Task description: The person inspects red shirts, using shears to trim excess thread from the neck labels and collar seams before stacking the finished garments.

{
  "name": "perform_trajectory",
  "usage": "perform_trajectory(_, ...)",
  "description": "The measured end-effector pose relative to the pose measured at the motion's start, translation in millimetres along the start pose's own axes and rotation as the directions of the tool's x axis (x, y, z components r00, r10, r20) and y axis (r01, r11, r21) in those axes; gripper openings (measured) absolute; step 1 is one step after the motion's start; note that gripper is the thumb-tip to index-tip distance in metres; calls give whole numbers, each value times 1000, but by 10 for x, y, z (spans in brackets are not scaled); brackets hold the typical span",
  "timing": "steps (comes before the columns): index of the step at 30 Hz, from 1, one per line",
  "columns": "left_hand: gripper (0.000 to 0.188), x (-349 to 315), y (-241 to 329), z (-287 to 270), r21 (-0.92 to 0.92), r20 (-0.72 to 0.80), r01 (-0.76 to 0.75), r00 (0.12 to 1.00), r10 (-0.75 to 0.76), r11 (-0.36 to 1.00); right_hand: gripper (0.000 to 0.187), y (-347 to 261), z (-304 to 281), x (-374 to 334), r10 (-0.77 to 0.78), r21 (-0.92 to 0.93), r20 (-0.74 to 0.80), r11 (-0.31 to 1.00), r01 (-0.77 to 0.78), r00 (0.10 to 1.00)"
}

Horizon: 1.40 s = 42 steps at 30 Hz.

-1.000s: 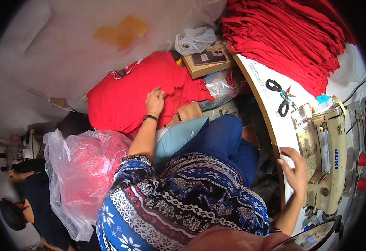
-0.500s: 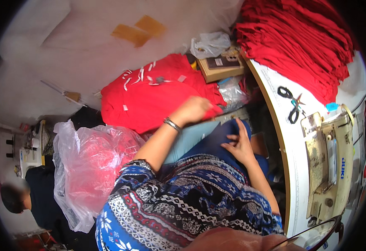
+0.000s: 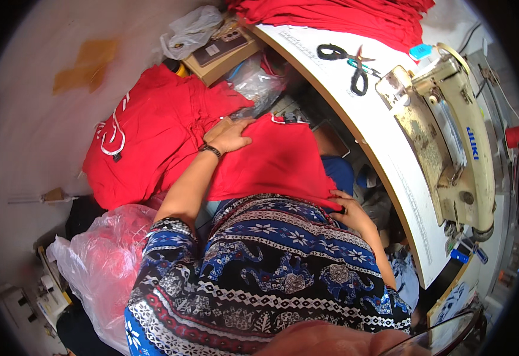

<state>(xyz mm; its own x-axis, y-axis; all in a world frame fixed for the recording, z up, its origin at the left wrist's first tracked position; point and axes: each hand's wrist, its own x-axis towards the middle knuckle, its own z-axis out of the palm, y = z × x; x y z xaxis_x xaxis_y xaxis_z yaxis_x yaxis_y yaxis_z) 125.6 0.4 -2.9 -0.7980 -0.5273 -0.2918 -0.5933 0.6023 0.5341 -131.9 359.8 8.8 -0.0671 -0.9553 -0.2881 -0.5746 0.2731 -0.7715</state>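
Note:
A red garment piece (image 3: 271,163) lies spread over my lap, with a short white-trimmed edge at its far end. My left hand (image 3: 228,135) rests on its left side, fingers stretched out over the cloth. At the near right corner, my right hand (image 3: 354,215) has its fingers closed on the garment's edge. Left of my left hand is a heap of red garments (image 3: 146,130) with white strips on it; the lap piece borders this heap.
To the right, a white table (image 3: 384,142) carries a sewing machine (image 3: 455,136), black-handled scissors (image 3: 357,68) and a red fabric stack (image 3: 336,21). A cardboard box (image 3: 227,59) stands beyond the heap. A clear plastic bag (image 3: 105,261) bulges at the left.
A red garment piece now covers my lap, where blue cloth showed before. My left hand has settled flat on it, and my right hand has closed on its edge. The view has turned right.

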Motion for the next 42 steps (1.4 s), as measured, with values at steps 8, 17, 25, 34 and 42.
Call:
perform_trajectory(8, 45, 542, 14, 407, -366, -301, -9, 947, -110, 931, 30, -426, -96, 768, -149, -13, -319, 988, 152, 936)
perform_trajectory(17, 43, -294, 730, -146, -326, -459, -332, 874, 159, 885, 23, -1198, -85, 1689, -503, -135, -251, 864, 484, 827)
perform_trajectory(25, 57, -796, 1294, -930, -337, -164, -167, 979, 117, 926, 19, -2131, -1005, 1583, -699, -348, -602, 665, 660, 386)
perform_trajectory(34, 60, -1755, 1970, -1669, 408, 50, -183, 983, 179, 894, 16, -1768, -988, 661, -217, 350, -469, 844, 406, 856)
perform_trajectory(42, 46, -927, 1075, -473, -235, -27, -294, 955, 296, 926, 12, -987, 66, 785, -8, 584, -544, 714, 385, 839)
